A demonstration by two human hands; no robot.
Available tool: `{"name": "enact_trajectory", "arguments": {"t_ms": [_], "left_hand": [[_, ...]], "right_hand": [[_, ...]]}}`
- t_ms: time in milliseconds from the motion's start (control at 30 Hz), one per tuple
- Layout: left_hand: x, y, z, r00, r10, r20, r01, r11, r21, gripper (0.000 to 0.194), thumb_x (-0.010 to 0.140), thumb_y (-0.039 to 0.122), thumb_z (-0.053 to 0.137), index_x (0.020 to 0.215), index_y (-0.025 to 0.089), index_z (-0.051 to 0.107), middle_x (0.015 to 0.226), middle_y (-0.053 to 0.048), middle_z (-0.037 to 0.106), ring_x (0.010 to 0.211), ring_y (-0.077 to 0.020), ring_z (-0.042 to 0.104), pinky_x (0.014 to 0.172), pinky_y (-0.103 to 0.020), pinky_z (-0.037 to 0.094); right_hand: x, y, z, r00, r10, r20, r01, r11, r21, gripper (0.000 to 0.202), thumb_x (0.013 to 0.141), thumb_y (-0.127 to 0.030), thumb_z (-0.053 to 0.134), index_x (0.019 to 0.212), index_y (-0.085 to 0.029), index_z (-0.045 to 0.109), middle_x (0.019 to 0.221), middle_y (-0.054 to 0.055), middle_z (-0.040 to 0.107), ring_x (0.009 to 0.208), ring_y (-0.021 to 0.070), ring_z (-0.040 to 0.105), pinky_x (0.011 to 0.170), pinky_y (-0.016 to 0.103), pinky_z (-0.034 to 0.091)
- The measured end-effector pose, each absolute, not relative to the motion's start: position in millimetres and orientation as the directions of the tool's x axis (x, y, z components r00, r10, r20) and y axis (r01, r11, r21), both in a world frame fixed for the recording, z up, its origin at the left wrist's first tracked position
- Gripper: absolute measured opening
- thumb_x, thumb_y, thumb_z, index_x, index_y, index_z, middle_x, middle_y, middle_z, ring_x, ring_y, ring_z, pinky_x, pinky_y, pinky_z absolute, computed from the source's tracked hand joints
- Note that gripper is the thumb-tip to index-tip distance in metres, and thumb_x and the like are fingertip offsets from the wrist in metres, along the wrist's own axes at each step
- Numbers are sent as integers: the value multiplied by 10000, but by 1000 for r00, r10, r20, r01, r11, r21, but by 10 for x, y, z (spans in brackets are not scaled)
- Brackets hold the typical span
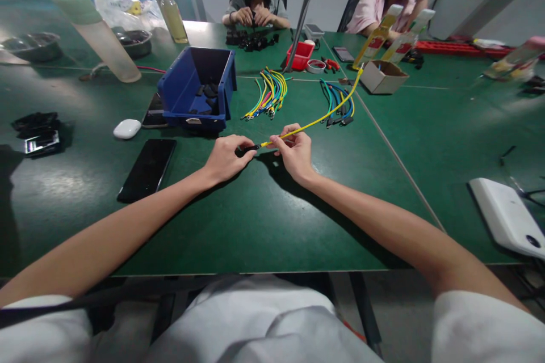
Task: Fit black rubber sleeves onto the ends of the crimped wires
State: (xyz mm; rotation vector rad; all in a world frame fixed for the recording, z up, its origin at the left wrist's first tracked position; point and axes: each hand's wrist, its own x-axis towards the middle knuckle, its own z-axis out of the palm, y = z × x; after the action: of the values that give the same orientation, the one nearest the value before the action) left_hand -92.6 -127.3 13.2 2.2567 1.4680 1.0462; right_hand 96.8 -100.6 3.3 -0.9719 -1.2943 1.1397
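My left hand (230,157) pinches a small black connector piece (250,149) between thumb and fingers. A yellow cable (320,119) runs from that piece through my right hand (294,153), whose thumb and fingers are closed on it near the end. Its far part rises to the upper right, over a bundle of blue and green cables with black ends (338,103). Beyond my hands lies a loose bunch of yellow, green and blue cables (271,93). To the left stands a blue bin (193,120) holding black pieces (208,93).
A black phone (147,170) and a white case (126,129) lie on the left of the green table (272,227). A metal pole (303,17), red box (299,57), cardboard box (384,78) and bottles stand farther back. A white device (506,216) is at right. Two people sit opposite.
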Motion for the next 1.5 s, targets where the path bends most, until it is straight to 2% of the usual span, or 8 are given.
{"name": "enact_trajectory", "arguments": {"t_ms": [1067, 1500], "left_hand": [[-955, -1267, 105, 250, 823, 510, 624, -540, 565, 124, 810, 267, 687, 864, 162, 723, 841, -41, 742, 724, -160, 665, 696, -279, 512], [-948, -1279, 107, 239, 813, 531, 623, -548, 558, 134, 810, 275, 684, 874, 163, 723, 840, -47, 741, 745, -171, 676, 700, -288, 514]], "right_hand": [[966, -1015, 39, -85, 971, 226, -107, 216, -970, 342, 748, -375, 756, 830, -233, 456, 660, -53, 628, 664, 161, 711, 486, 213, 477], [959, -1044, 77, -93, 967, 236, -95, 227, -969, 374, 728, -406, 779, 814, -235, 458, 623, -50, 635, 639, 168, 710, 494, 228, 482]]}}
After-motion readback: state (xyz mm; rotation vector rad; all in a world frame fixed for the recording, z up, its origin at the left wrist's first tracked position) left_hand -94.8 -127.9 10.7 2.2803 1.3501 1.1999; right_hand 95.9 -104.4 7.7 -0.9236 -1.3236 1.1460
